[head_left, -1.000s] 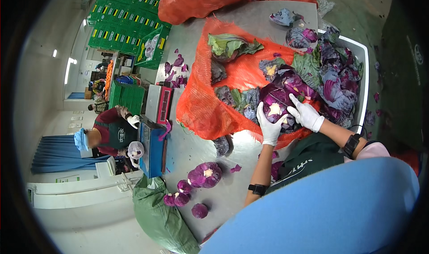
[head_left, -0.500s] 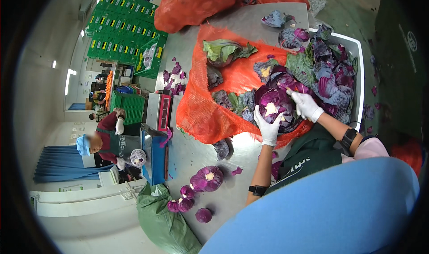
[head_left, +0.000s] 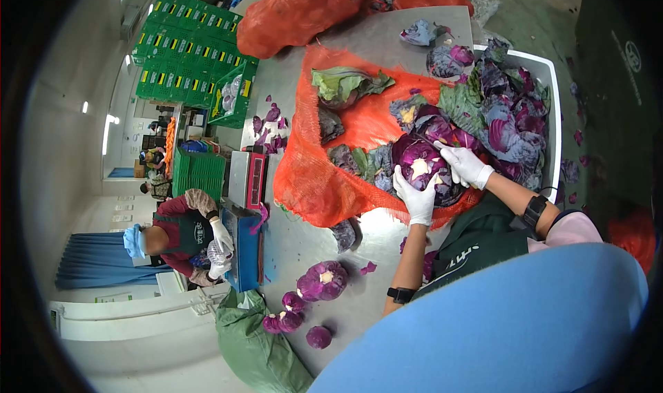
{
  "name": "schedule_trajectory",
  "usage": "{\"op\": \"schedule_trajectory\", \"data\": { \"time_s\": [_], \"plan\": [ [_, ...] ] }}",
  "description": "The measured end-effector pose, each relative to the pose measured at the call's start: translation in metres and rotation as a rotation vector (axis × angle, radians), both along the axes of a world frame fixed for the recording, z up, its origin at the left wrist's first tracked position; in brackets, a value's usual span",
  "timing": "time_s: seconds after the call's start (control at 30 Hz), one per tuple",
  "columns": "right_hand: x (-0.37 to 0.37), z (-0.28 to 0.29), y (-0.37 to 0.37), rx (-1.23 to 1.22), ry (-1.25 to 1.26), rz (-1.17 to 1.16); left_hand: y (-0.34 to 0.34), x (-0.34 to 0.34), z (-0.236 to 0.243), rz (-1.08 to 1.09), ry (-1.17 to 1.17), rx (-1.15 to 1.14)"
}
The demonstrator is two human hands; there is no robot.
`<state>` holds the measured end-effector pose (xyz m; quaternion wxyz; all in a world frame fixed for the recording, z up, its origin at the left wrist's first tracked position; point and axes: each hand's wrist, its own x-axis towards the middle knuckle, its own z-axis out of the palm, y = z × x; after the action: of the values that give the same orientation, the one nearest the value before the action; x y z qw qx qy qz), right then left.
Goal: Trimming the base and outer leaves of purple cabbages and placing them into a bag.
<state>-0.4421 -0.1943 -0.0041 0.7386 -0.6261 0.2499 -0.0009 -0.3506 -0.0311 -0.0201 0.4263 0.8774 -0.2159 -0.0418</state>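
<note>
My gloved left hand (head_left: 416, 198) grips the lower left of a purple cabbage (head_left: 418, 158) with a pale cut stem. My gloved right hand (head_left: 461, 165) holds its right side, fingers on the leaves. The cabbage rests at the edge of an opened orange mesh sack (head_left: 290, 172) strewn with outer leaves. Just right of it, a white-rimmed tub (head_left: 556, 130) is heaped with purple and green leaves (head_left: 511, 127). Several trimmed purple cabbages (head_left: 326, 280) sit lower left on the metal table (head_left: 314, 248).
A co-worker (head_left: 179, 231) at left handles a wrapped item beside a blue box (head_left: 245, 255) and scale (head_left: 245, 179). Green crates (head_left: 186, 48) stand behind. Full orange sacks (head_left: 297, 10) lie at the back, a green bag (head_left: 255, 344) lower left, loose leaves on table and floor.
My hands stay on the cabbage, with slight shifts of the right one at its leaves. The co-worker's hands have moved together onto the wrapped item. The view has shifted slightly.
</note>
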Motion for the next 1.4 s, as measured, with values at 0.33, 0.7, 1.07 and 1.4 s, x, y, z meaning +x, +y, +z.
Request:
{"op": "schedule_trajectory", "data": {
  "time_s": [0.33, 0.7, 1.07, 1.4],
  "plan": [
    [-0.022, -0.044, -0.041, 0.356, 0.242, -0.515, 0.024, 0.036, -0.029, -0.039, 0.324, -0.377],
    [0.036, 0.015, 0.006, -0.947, 0.205, -0.171, 0.015, 0.007, -0.016, -0.153, 0.056, -0.110],
    [0.028, 0.002, 0.004, -0.748, 0.004, -0.170, 0.026, 0.023, -0.021, -0.121, 0.239, -0.279],
    [0.043, 0.011, -0.032, -0.858, 0.262, 0.185, 0.009, 0.002, -0.002, -0.178, -0.002, -0.045]
  ]
}}
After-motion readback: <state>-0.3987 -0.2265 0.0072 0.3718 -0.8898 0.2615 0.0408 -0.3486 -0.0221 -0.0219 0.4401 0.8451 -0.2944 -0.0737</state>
